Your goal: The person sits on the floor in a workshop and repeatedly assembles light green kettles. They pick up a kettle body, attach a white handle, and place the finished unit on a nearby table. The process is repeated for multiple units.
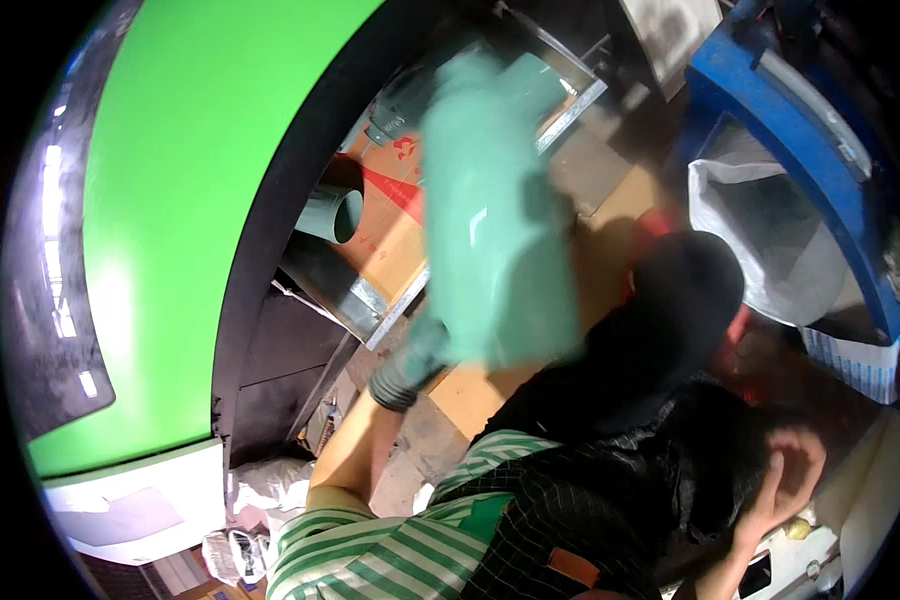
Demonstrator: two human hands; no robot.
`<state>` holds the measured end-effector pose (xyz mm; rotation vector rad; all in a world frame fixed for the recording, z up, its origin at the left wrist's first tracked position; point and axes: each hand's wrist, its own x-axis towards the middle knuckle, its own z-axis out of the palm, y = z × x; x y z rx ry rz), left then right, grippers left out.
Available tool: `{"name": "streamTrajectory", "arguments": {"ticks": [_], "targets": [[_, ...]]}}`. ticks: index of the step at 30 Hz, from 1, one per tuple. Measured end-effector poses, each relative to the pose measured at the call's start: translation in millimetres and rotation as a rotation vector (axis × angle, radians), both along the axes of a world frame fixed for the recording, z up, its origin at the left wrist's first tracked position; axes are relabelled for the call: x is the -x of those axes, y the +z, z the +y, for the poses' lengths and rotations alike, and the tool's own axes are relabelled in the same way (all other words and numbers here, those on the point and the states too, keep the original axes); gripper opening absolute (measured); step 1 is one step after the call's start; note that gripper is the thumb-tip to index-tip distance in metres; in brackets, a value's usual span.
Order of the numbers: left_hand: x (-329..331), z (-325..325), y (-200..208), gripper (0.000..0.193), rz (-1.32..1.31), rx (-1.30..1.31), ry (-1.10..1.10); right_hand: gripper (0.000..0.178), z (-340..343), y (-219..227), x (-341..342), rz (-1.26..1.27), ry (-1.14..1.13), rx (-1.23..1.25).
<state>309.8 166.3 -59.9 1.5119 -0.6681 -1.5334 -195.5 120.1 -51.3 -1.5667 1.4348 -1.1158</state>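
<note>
A large pale green plastic pipe (495, 230), smeared by motion, is held up in front of me. My left hand (422, 352), in a dark-cuffed glove, grips its lower left edge; the fingers are partly hidden. What looks like a branch shows at the pipe's upper right, though I cannot tell whether it belongs to it. My bare right hand (795, 470) is at the lower right, away from the pipe, fingers loosely bent and apart, with nothing in it. Behind the pipe is a metal-edged bin (390, 312) lined with cardboard, holding a smaller green pipe piece (330, 214).
A bright green machine panel (190, 170) with a dark window rises at the left. At the right is a blue frame (770, 110) around a white bag (720, 240). Crumpled clear plastic (270, 485) lies at the lower left.
</note>
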Motion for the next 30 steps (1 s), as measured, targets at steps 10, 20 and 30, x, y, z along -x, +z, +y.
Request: {"name": "streamTrajectory", "arguments": {"ticks": [10, 20, 30], "targets": [[218, -119, 58, 0.108, -0.722, 0.933, -1.237, 0.102, 5, 123, 65, -0.58, -0.14, 0.221], [286, -77, 76, 0.046, -0.827, 1.482, -0.786, 0.083, 40, 28, -48, 0.165, -0.246, 0.376], [258, -92, 59, 0.026, -0.757, 1.515, -1.124, 0.07, 39, 43, -58, 0.189, -0.212, 0.29]]}}
